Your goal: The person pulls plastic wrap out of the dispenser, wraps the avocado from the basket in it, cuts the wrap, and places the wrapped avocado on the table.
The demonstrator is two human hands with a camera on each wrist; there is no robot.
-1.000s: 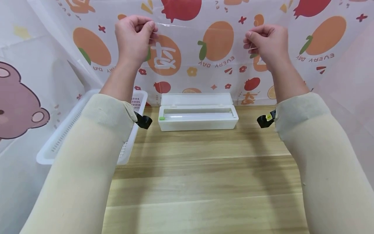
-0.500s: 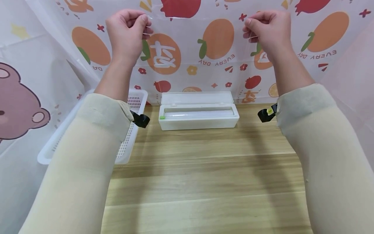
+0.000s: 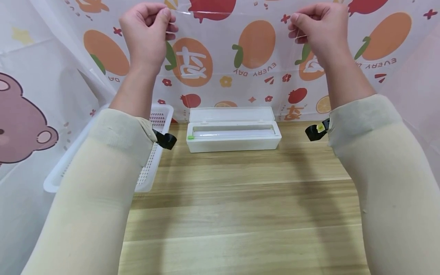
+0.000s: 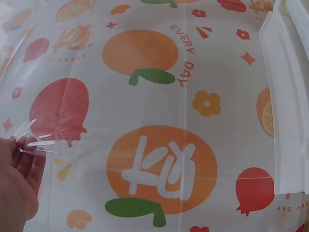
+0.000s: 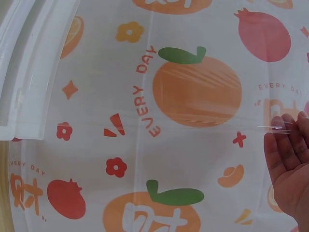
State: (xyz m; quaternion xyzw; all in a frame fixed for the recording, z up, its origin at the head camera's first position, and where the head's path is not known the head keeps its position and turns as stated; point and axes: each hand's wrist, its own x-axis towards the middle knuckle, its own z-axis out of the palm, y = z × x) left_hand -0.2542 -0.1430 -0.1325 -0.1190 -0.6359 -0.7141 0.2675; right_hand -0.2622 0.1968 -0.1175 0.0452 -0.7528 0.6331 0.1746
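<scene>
Both hands are raised in front of the printed backdrop, a sheet of clear cling film stretched between them. My left hand pinches one upper corner between thumb and fingers; creases fan out there in the left wrist view. The other corner is pinched by my right hand, where film wrinkles catch light. Only its top edge and some glints show; the lower part is see-through. Below stands a white cling film dispenser, lid raised, with the roll inside and a green slide cutter at its left end.
A white perforated basket lies left on the wooden table, partly behind the left sleeve. The fruit-printed sheet hangs close behind the dispenser. A black wrist camera juts from the left cuff, another from the right.
Both hands have risen in the head view and spread slightly apart, with the film still pinched between them. The dispenser and basket have stayed in place.
</scene>
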